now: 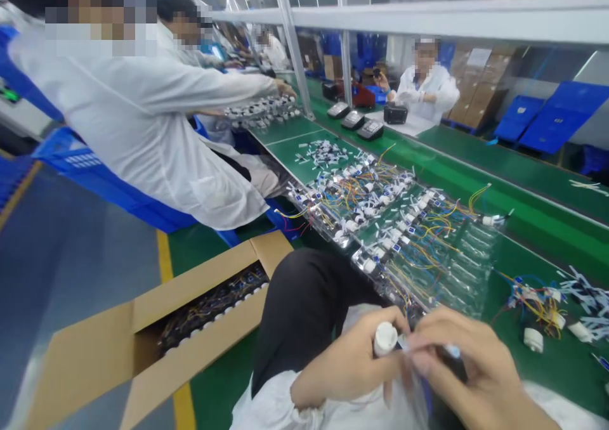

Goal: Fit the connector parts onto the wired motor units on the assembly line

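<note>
My left hand point(349, 357) is closed around a white cylindrical part point(385, 338), its round end turned up toward me. Close beside it, the thumb and fingers of my right hand point(469, 360) pinch a small pale strip point(403, 343), which meets or nearly meets the part; contact is unclear. A light-coloured tip point(451, 351) also shows among the right fingers. On the bench to the right lie similar white parts point(533, 339) with coloured wires. Ahead of my hands, a clear plastic tray point(469, 271) holds rows of wired white parts point(394, 233).
An open cardboard box point(195, 354) of wired parts stands on the floor to my left. White strips are piled on the bench point(326, 153) and at right point(587, 300). A co-worker in white point(143, 113) sits at left; another person point(423, 91) is across the line.
</note>
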The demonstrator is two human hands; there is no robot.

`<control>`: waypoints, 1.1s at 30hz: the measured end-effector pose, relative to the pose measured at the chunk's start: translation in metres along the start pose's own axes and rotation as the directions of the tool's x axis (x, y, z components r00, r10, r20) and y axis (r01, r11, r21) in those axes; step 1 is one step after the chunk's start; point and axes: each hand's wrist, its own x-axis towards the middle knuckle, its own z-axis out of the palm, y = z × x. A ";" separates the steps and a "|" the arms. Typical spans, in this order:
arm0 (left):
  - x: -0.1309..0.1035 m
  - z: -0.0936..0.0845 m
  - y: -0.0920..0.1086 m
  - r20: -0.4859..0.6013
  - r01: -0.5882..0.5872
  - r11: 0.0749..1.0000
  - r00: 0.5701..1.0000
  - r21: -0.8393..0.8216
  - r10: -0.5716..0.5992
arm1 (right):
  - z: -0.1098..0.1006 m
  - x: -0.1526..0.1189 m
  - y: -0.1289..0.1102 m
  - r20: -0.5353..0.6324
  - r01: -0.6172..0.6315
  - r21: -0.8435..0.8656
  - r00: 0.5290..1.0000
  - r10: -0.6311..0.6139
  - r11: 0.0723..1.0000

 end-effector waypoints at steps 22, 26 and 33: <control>-0.040 -0.085 -0.079 -0.391 0.401 0.773 0.895 0.491 -0.215 | 0.169 -0.045 0.096 0.019 -0.534 0.258 0.836 0.549 0.805; -0.032 -0.089 -0.083 -0.401 0.418 0.737 0.890 0.532 -0.216 | 0.171 -0.037 0.097 0.015 -0.573 0.312 0.800 0.599 0.758; -0.022 -0.090 -0.091 -0.405 0.462 0.658 0.879 0.595 -0.250 | 0.174 -0.036 0.105 -0.074 -0.576 0.268 0.787 0.613 0.772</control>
